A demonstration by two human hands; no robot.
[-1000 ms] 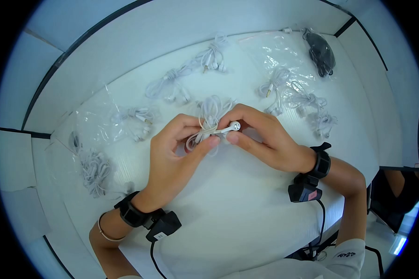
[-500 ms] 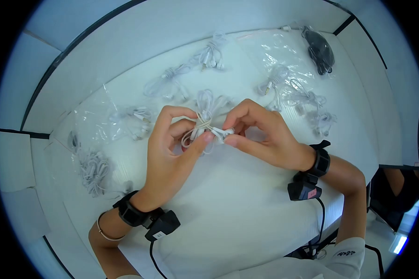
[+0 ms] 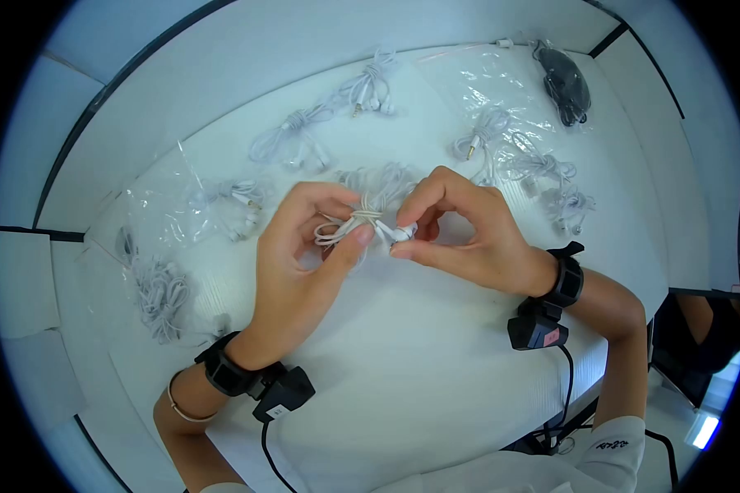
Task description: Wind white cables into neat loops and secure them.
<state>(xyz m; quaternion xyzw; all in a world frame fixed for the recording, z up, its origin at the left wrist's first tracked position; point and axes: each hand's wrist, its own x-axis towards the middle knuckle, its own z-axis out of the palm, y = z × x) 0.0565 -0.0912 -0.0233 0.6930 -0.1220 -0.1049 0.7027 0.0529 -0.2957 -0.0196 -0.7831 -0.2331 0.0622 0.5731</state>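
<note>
Between my hands is a pair of white earphones point(image 3: 368, 215), its cable coiled and wrapped round the middle. My left hand point(image 3: 304, 251) is closed on the coil, thumb in front and fingers behind. My right hand point(image 3: 469, 234) pinches the white earbuds point(image 3: 403, 233) at the bundle's right side between thumb and index finger. Just behind my hands lies another coil of white cable point(image 3: 390, 177), partly hidden by them.
Bundled white earphones lie at the back point(image 3: 368, 92), on the right point(image 3: 543, 167) and on the left point(image 3: 237, 195). A larger white cable bundle point(image 3: 163, 297) is at far left. A black bundle in clear plastic point(image 3: 565, 86) sits at back right. Low panels point(image 3: 181, 90) edge the table.
The coil has turned slightly in my left hand, and its wrapped middle shows more clearly. My right hand keeps its pinch on the earbuds. The view has shifted a little.
</note>
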